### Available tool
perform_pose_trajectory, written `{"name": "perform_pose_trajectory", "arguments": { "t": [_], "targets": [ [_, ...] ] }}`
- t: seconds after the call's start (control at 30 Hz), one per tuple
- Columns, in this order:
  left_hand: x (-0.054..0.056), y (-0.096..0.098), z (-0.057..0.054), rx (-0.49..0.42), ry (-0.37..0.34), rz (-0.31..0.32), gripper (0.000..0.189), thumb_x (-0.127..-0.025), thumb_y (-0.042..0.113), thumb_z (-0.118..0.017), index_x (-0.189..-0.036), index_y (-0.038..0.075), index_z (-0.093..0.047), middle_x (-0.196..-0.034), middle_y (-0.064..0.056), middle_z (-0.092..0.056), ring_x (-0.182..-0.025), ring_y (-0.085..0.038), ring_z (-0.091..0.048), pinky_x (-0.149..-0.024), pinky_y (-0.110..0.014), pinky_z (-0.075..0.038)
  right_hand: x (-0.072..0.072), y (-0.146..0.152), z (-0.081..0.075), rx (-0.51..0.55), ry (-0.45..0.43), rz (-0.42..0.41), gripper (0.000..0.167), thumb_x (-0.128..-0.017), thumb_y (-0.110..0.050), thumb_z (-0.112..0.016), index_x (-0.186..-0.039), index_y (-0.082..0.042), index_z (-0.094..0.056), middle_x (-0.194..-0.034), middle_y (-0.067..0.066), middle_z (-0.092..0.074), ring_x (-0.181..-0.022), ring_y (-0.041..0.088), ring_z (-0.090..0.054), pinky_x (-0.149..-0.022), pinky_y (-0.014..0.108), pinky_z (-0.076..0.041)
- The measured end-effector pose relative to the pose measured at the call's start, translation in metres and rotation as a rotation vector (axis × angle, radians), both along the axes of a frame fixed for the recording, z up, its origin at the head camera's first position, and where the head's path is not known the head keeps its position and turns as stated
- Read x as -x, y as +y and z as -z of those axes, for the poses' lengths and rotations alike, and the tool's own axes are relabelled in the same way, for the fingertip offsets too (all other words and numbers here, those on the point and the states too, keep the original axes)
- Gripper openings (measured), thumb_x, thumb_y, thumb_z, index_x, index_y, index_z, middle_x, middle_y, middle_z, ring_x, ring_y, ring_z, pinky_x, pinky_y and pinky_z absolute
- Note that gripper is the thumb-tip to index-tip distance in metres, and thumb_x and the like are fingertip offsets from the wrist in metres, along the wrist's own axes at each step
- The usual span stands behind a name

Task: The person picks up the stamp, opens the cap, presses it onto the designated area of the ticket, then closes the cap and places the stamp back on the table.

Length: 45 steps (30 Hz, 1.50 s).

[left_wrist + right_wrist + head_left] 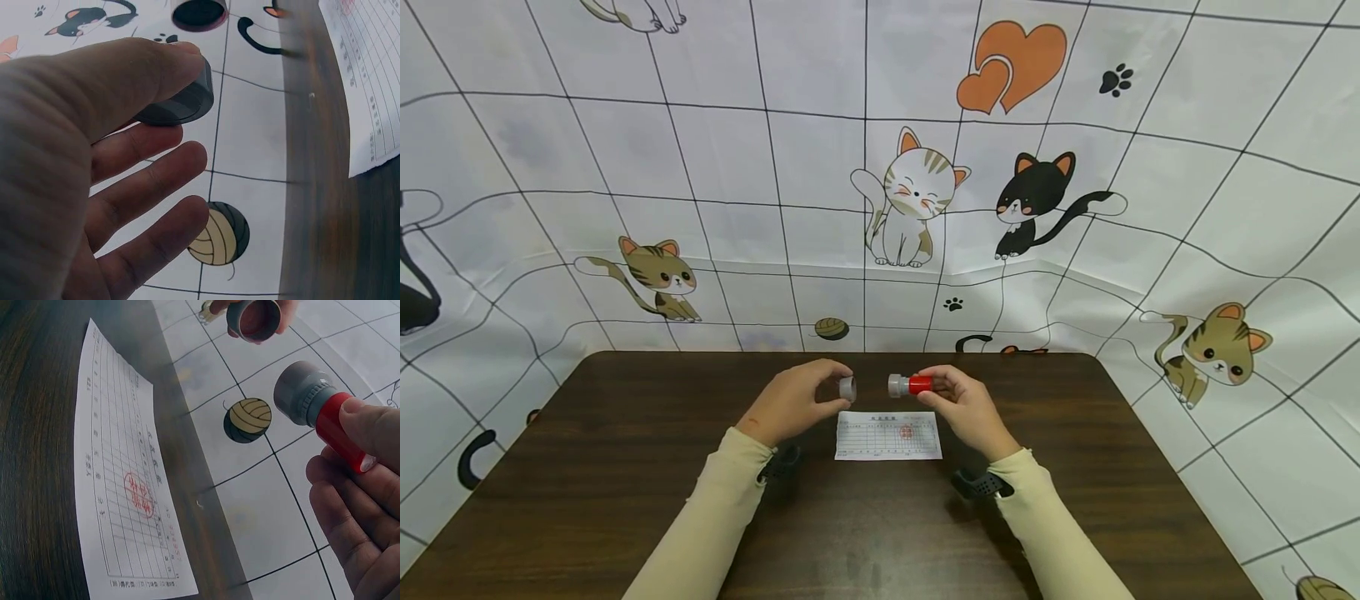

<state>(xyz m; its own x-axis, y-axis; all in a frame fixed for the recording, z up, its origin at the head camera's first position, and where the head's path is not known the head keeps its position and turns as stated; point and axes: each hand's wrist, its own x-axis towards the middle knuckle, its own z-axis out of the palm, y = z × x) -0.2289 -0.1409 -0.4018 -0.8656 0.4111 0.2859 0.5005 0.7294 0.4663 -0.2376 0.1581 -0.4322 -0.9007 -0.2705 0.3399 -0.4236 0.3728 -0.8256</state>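
My right hand [964, 410] pinches a stamp [334, 422] by its red handle, between thumb and fingers. The stamp's grey round head points left, toward my other hand. A grey round cap [847, 388] is held between the thumb and fingertips of my left hand [801, 400]; its hollow side faces the stamp, and a gap separates the two. In the left wrist view the other fingers spread away from the cap. Below both hands lies a printed paper form [880, 446] with a table grid and a round red stamp mark [139, 495] on it.
The form lies on a dark brown wooden table [625, 467]. Behind the table's far edge hangs a white sheet [812, 233] with grid lines and printed cats. Dark bands [981, 483] are worn on both wrists.
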Motion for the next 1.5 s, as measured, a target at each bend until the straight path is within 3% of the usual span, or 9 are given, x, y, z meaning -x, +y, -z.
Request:
{"name": "perform_pose_trajectory", "arguments": {
  "t": [0.13,0.27,0.37,0.47,0.67,1.17,1.4,1.5],
  "targets": [
    [-0.003,0.004,-0.002,0.02,0.01,0.005,0.043,-0.091,0.027,-0.082,-0.13,0.014,-0.068,-0.122,0.0,-0.071,-0.11,-0.02,-0.068,-0.096,-0.043,-0.057,-0.003,-0.005,-0.003,-0.025,0.008,0.006,0.033,-0.093,-0.004,-0.075,-0.125,-0.001,-0.068,-0.111,0.016,-0.075,-0.096,0.03,-0.072,-0.087,0.035,-0.058],
    [-0.005,0.008,-0.002,0.03,0.003,0.013,0.043,-0.092,0.028,-0.081,-0.131,0.015,-0.068,-0.125,0.0,-0.07,-0.11,-0.018,-0.068,-0.096,-0.041,-0.057,-0.014,-0.012,-0.018,-0.029,0.028,-0.03,0.031,-0.092,0.001,-0.075,-0.122,0.003,-0.067,-0.108,0.019,-0.074,-0.093,0.03,-0.072,-0.084,0.033,-0.059],
    [-0.007,0.01,-0.002,0.021,-0.001,0.018,0.042,-0.092,0.028,-0.081,-0.13,0.015,-0.068,-0.124,0.0,-0.071,-0.108,-0.017,-0.068,-0.095,-0.04,-0.058,-0.015,-0.014,-0.017,-0.024,0.039,-0.059,0.031,-0.092,-0.001,-0.076,-0.122,0.0,-0.068,-0.108,0.016,-0.074,-0.092,0.026,-0.072,-0.084,0.031,-0.059],
    [-0.007,0.012,-0.001,0.013,0.005,0.021,0.042,-0.091,0.027,-0.082,-0.13,0.015,-0.069,-0.122,0.0,-0.071,-0.106,-0.016,-0.069,-0.093,-0.039,-0.059,-0.009,-0.013,-0.006,-0.023,0.03,-0.068,0.032,-0.092,-0.006,-0.077,-0.123,-0.007,-0.069,-0.111,0.012,-0.075,-0.093,0.024,-0.072,-0.087,0.034,-0.06],
    [-0.007,0.015,-0.001,0.021,0.021,0.028,0.042,-0.09,0.027,-0.083,-0.129,0.016,-0.069,-0.122,0.003,-0.071,-0.105,-0.014,-0.069,-0.093,-0.037,-0.059,-0.013,-0.015,-0.01,-0.023,0.041,-0.095,0.03,-0.092,-0.01,-0.079,-0.121,-0.013,-0.071,-0.111,0.007,-0.076,-0.093,0.021,-0.074,-0.089,0.039,-0.061],
    [-0.01,0.019,-0.006,0.005,0.02,0.051,0.043,-0.089,0.027,-0.084,-0.128,0.018,-0.069,-0.119,0.004,-0.071,-0.104,-0.014,-0.069,-0.093,-0.037,-0.059,-0.016,-0.019,-0.011,-0.034,0.062,-0.111,0.031,-0.092,-0.008,-0.079,-0.121,-0.013,-0.071,-0.11,0.005,-0.075,-0.093,0.019,-0.072,-0.087,0.035,-0.06],
    [-0.009,0.019,-0.003,-0.007,0.013,0.072,0.043,-0.089,0.027,-0.084,-0.128,0.016,-0.069,-0.119,0.002,-0.072,-0.108,-0.022,-0.071,-0.094,-0.04,-0.058,-0.016,-0.02,-0.01,-0.036,0.071,-0.113,0.03,-0.092,-0.008,-0.078,-0.12,-0.015,-0.071,-0.11,0.003,-0.075,-0.093,0.017,-0.072,-0.085,0.03,-0.059],
    [-0.009,0.019,-0.002,0.006,0.034,0.084,0.042,-0.089,0.028,-0.084,-0.127,0.016,-0.07,-0.115,0.003,-0.074,-0.103,-0.018,-0.072,-0.091,-0.037,-0.059,-0.016,-0.021,-0.009,-0.029,0.062,-0.124,0.031,-0.092,-0.008,-0.078,-0.122,-0.014,-0.07,-0.112,0.004,-0.075,-0.096,0.018,-0.073,-0.086,0.031,-0.059]
  ]
}}
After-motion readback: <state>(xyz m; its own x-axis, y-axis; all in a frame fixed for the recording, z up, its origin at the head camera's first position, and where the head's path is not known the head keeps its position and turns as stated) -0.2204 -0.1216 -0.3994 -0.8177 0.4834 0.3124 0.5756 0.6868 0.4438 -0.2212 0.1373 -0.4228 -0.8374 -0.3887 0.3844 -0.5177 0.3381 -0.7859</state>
